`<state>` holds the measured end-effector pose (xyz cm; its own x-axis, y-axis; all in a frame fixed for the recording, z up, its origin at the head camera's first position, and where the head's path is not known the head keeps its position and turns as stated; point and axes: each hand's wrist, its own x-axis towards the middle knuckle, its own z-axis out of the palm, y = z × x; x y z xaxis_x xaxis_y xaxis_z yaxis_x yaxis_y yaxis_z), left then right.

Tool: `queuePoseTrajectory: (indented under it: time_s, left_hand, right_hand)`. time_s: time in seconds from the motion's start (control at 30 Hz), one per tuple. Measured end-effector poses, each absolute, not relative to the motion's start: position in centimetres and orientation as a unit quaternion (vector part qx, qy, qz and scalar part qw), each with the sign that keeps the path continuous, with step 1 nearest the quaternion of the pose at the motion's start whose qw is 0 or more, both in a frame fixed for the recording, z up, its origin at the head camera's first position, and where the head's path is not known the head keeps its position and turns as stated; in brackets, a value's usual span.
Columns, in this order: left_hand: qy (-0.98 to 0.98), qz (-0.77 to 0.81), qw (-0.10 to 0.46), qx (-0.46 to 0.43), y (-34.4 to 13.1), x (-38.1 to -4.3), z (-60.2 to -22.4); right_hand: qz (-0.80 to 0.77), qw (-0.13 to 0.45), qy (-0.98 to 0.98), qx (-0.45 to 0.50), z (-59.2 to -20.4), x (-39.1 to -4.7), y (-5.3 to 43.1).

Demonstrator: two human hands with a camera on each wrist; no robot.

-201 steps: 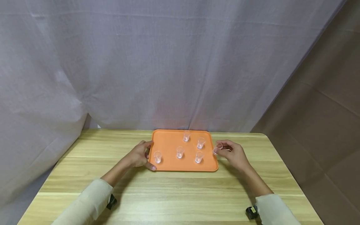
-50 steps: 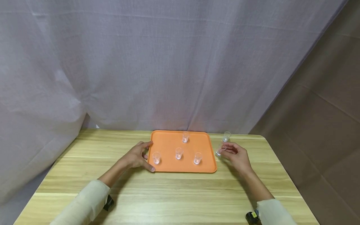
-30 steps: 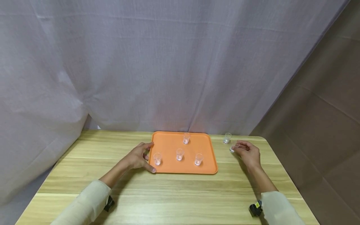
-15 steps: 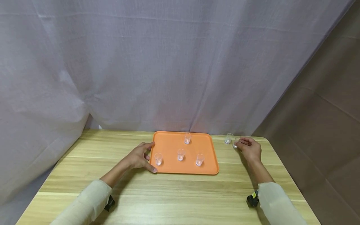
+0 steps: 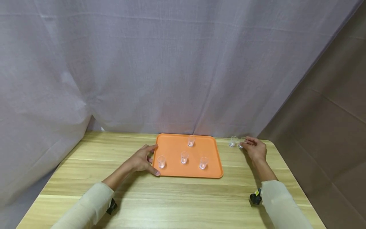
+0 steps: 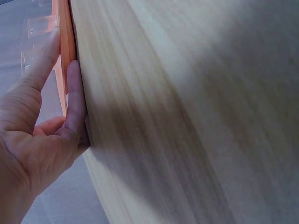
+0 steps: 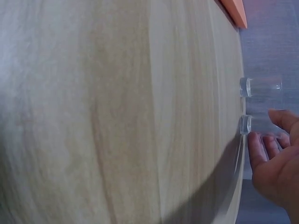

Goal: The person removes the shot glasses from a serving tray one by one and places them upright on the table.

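Note:
My right hand (image 5: 256, 149) holds a small clear shot glass (image 7: 245, 125) between thumb and fingers at the table's back right. The base of this glass meets the tabletop, and my fingers cover part of its side. Just left of it stands a second shot glass (image 5: 233, 142), upright. My left hand (image 5: 141, 159) grips the left end of an orange tray (image 5: 171, 148), thumb at the front corner and index finger along the side edge. On the tray several more shot glasses stand upright, among them one (image 5: 184, 157) near the middle and another (image 5: 161, 162) near my left thumb.
The tray lies flat on a light wooden table (image 5: 171, 203), close to its back edge. A grey curtain (image 5: 183, 70) hangs right behind, and a brown cloth (image 5: 323, 127) closes off the right side.
Over the last seconds two shot glasses left the tray's right side for the table. My right hand has carried the second one right and back, beside the first. The left hand stays put.

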<state>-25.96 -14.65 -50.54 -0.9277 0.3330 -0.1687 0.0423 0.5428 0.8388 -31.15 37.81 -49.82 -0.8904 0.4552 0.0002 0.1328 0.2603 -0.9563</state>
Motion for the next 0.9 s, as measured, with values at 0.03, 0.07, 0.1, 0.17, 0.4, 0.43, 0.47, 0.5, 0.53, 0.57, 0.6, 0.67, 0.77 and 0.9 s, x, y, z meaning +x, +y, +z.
queuePoseTrajectory:
  time_s: [0.03, 0.07, 0.1, 0.17, 0.4, 0.43, 0.47, 0.5, 0.53, 0.57, 0.6, 0.67, 0.77, 0.9]
  left_hand:
    - [0.864, 0.465, 0.156, 0.108, -14.6, -26.0, -50.5]
    - [0.865, 0.465, 0.156, 0.108, -14.6, -26.0, -50.5]
    - [0.865, 0.465, 0.155, 0.108, -14.6, -26.0, -50.5]
    - [0.865, 0.464, 0.155, 0.108, -14.6, -26.0, -50.5]
    - [0.866, 0.464, 0.155, 0.105, -14.6, -26.0, -50.5]
    - [0.866, 0.463, 0.155, 0.105, -14.6, -26.0, -50.5]
    - [0.867, 0.462, 0.155, 0.105, -14.6, -26.0, -50.5]
    - [0.867, 0.461, 0.155, 0.103, -14.6, -26.0, -50.5]
    - [0.867, 0.461, 0.155, 0.104, -14.6, -26.0, -50.5]
    - [0.867, 0.462, 0.155, 0.104, -14.6, -26.0, -50.5]
    - [0.867, 0.461, 0.156, 0.104, -14.6, -26.0, -50.5]
    - [0.867, 0.461, 0.156, 0.105, -14.6, -26.0, -50.5]
    - [0.868, 0.458, 0.157, 0.109, -14.7, -25.9, -50.5]
    - [0.869, 0.455, 0.155, 0.113, -14.7, -25.9, -50.3]
  right_hand:
    - [0.577, 0.138, -0.783, -0.19, -49.9, -31.2, 37.9]
    - [0.576, 0.137, -0.783, -0.191, -49.9, -31.2, 37.9]
    - [0.576, 0.137, -0.782, -0.193, -49.9, -31.2, 37.9]
    - [0.578, 0.136, -0.78, -0.196, -49.9, -31.2, 37.9]
    - [0.598, 0.142, -0.761, -0.208, -50.0, -30.6, 37.9]
    - [0.595, 0.144, -0.763, -0.209, -49.9, -30.3, 37.9]
    - [0.592, 0.145, -0.765, -0.21, -49.9, -30.1, 37.9]
    - [0.586, 0.146, -0.768, -0.211, -50.0, -29.9, 37.9]
    - [0.582, 0.146, -0.771, -0.213, -50.0, -29.7, 37.9]
    - [0.579, 0.145, -0.774, -0.214, -50.1, -29.5, 38.0]
    - [0.578, 0.145, -0.774, -0.215, -50.1, -29.4, 38.0]
    - [0.577, 0.143, -0.774, -0.219, -50.3, -29.0, 38.1]
    - [0.575, 0.14, -0.775, -0.22, -50.6, -28.4, 38.2]
    - [0.558, 0.136, -0.79, -0.216, -50.8, -27.3, 38.2]
